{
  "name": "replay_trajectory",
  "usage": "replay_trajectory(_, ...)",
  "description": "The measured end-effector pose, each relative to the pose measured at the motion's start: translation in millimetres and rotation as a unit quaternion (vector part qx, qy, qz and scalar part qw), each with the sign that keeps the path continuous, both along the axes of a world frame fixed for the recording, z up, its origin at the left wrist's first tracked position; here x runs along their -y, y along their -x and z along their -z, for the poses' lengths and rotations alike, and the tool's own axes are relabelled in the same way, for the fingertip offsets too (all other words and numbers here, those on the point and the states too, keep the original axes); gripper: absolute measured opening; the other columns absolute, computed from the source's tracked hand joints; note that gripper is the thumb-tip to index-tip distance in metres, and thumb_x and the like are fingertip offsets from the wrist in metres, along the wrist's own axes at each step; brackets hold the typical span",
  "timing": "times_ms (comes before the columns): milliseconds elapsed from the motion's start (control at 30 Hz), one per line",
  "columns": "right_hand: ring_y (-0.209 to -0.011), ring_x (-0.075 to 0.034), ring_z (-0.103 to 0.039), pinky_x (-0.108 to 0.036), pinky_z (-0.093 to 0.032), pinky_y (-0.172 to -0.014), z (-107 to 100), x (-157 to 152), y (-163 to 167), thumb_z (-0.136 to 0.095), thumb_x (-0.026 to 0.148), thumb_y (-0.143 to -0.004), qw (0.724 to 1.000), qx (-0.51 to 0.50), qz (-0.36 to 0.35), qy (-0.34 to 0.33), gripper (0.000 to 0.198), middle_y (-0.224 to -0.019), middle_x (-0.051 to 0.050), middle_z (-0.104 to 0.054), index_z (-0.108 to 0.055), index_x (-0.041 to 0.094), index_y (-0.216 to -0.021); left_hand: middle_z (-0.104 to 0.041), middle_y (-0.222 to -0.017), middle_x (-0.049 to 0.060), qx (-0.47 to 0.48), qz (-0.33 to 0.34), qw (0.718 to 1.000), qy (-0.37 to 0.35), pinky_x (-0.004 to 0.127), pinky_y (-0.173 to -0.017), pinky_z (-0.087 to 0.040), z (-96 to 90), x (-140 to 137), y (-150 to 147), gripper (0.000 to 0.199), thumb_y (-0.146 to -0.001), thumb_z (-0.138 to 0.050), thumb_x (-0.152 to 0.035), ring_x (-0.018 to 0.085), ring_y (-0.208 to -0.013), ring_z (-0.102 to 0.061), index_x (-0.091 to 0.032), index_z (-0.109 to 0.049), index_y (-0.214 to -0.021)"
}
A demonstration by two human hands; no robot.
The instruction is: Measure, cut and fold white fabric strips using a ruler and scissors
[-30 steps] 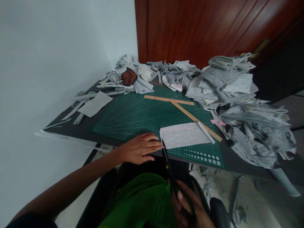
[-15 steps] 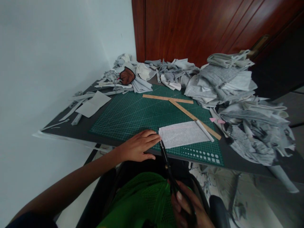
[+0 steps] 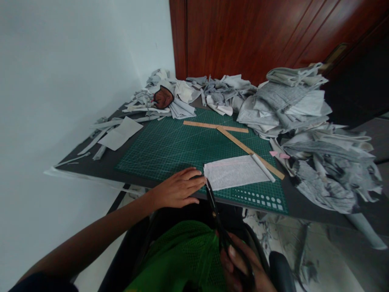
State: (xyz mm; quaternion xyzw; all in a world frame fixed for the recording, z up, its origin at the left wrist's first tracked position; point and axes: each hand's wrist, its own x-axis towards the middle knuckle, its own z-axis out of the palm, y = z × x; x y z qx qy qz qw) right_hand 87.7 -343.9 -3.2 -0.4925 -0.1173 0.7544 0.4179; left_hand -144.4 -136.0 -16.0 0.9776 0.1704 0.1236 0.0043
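A pale grey piece of fabric [image 3: 235,172] lies flat near the front of the green cutting mat [image 3: 158,150], its right end rolled into a narrow tube. My left hand [image 3: 179,188] rests at the fabric's left edge, fingers stretched out and fingertips touching or just beside it. Below the table edge, my right hand [image 3: 240,259] is closed round the handles of long black scissors [image 3: 215,215]. Their blades point away from me and reach the fabric's left edge, close to my left fingertips. The exact spot where blades meet fabric is partly hidden.
Two wooden rulers [image 3: 215,126] cross on the mat, one reaching toward the rolled end. Heaps of grey fabric [image 3: 282,105] line the back and right. A brown dark-edged piece [image 3: 163,97], a pale sheet [image 3: 120,133] and strips lie left. Pink scraps [image 3: 284,155] sit right.
The whole view has shifted very slightly. Both hands, the scissors and the fabric keep almost the same places.
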Motion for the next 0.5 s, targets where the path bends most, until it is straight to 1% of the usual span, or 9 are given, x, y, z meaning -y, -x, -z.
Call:
replay_trajectory(100,-0.04,-0.003,-0.041,-0.018,-0.029,-0.043,0,0,-1,-0.091,0.065,-0.067,1.0,0.006,0.006,0.008,0.08,-0.063,0.009,-0.057,-0.061,0.018,-0.125,-0.063,-0.144,0.012,-0.007,0.004,1.0,0.005,0.045,-0.125,-0.03,-1.0,0,0,0.062,-0.097,-0.069,-0.046,0.031,-0.142,-0.047,-0.014,-0.052,-0.148)
replay_trajectory(167,-0.041,-0.003,-0.043,-0.018,-0.029,-0.044,3,1,-2,-0.091,0.064,-0.068,1.0,0.008,0.007,0.015,0.08,-0.064,0.008,-0.058,-0.06,0.019,-0.126,-0.063,-0.144,0.013,-0.008,0.003,1.0,0.013,0.045,-0.123,-0.032,-2.2,-1,0,0.063,-0.097,-0.069,-0.044,0.031,-0.14,-0.049,-0.014,-0.05,-0.149)
replay_trajectory(300,-0.04,-0.004,-0.042,-0.019,-0.028,-0.041,11,2,-5,-0.089,0.064,-0.071,1.0,-0.008,-0.021,-0.007,0.078,-0.064,0.008,-0.058,-0.058,0.019,-0.127,-0.064,-0.142,0.014,0.003,0.008,0.999,0.042,0.046,-0.12,-0.036,-4.2,-1,0,0.064,-0.097,-0.069,-0.044,0.032,-0.138,-0.051,-0.015,-0.049,-0.15)
replay_trajectory(367,-0.039,-0.005,-0.04,-0.02,-0.028,-0.041,13,2,-5,-0.088,0.063,-0.073,1.0,-0.012,-0.015,-0.016,0.076,-0.063,0.008,-0.057,-0.059,0.019,-0.127,-0.064,-0.142,0.014,0.008,0.009,0.999,0.053,0.047,-0.12,-0.037,-4.8,-1,0,0.064,-0.097,-0.069,-0.043,0.031,-0.138,-0.051,-0.014,-0.048,-0.15)
replay_trajectory(500,-0.041,-0.005,-0.042,-0.02,-0.029,-0.043,7,2,-3,-0.09,0.06,-0.072,1.0,-0.006,0.003,-0.003,0.071,-0.064,0.007,-0.058,-0.063,0.019,-0.124,-0.063,-0.144,0.014,0.013,0.01,0.999,0.051,0.05,-0.12,-0.037,-5.0,0,0,0.063,-0.097,-0.068,-0.038,0.032,-0.14,-0.05,-0.015,-0.048,-0.151)
